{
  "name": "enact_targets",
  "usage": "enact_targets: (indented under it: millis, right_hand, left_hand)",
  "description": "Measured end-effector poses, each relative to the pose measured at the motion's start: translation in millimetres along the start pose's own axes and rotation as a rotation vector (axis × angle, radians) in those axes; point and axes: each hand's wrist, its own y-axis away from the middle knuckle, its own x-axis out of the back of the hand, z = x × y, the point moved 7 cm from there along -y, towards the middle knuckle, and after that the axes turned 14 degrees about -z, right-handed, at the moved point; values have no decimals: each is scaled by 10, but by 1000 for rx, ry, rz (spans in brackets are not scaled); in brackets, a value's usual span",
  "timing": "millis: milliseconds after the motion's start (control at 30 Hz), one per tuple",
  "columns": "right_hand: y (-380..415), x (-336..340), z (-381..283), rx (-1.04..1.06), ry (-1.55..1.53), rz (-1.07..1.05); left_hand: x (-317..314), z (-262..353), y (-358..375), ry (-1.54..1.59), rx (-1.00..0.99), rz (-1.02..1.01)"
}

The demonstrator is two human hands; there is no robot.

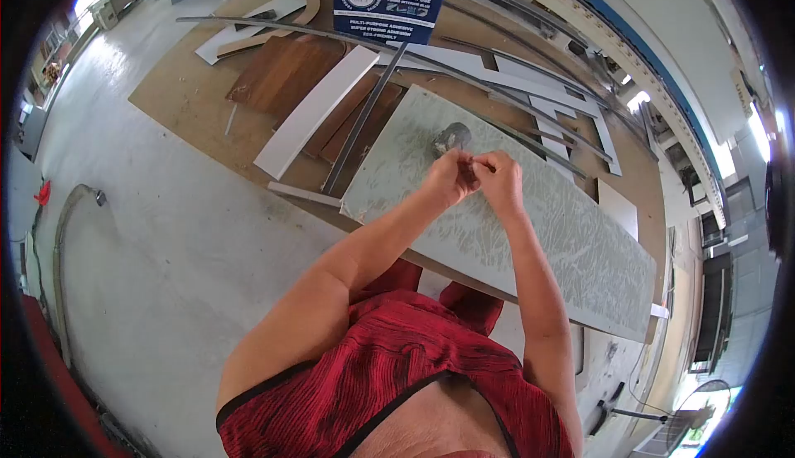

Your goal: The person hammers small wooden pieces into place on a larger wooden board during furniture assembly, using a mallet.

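Both hands meet above a pale green patterned panel, close to a small dark, roundish object [453, 137] that rests on it. My left hand [451, 178] is closed, its fingertips pinched together beside those of the other hand. My right hand [499, 178] is closed too, thumb and fingers pressed together. Whatever lies between the fingertips is too small to make out. The patterned panel [571, 251] lies flat on a brown board and reaches to the right beneath my forearms.
The brown board [186, 114] carries white strips [319, 114], dark metal strips [364, 118] and brown wood pieces [286, 73]. A blue adhesive box [385, 12] stands at the back. A hose [60, 243] lies on the floor at left; a fan [700, 417] is at lower right.
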Motion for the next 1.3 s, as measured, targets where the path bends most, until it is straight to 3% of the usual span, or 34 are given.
enact_targets:
  millis: [100, 233, 433, 500, 633, 733, 867, 1067, 1167, 1300]
  right_hand:
    - [-4, -6, -160, 119, 129, -34]
    - [-36, 20, -242, -79, -173, -141]
    - [-94, -92, 62, -196, -739, -67]
    - [-34, -128, 19, -313, -962, -28]
    - [13, -420, 7, -315, -1113, -30]
    - [41, -609, -60, -340, -1225, -26]
    - [59, -792, -30, -360, -1335, -47]
    - [116, -853, -175, -360, -1288, -117]
    - [100, -693, -213, -306, -891, -59]
    - [248, 174, -992, 168, -755, 42]
  left_hand:
    - [-85, -40, 22, 34, -5, -20]
    - [-181, -13, 148, 21, 99, -67]
    - [-158, 115, 357, 18, 58, 106]
    - [-201, 254, 504, -89, 30, 38]
    - [-349, 407, 781, -333, -52, -10]
    - [-333, 485, 844, -266, -97, -7]
    - [-190, 576, 887, -421, -163, 33]
    - [-145, 748, 987, -642, -318, 107]
    - [-155, 875, 1052, -814, -365, 129]
    - [-230, 1004, 1170, -914, -341, 166]
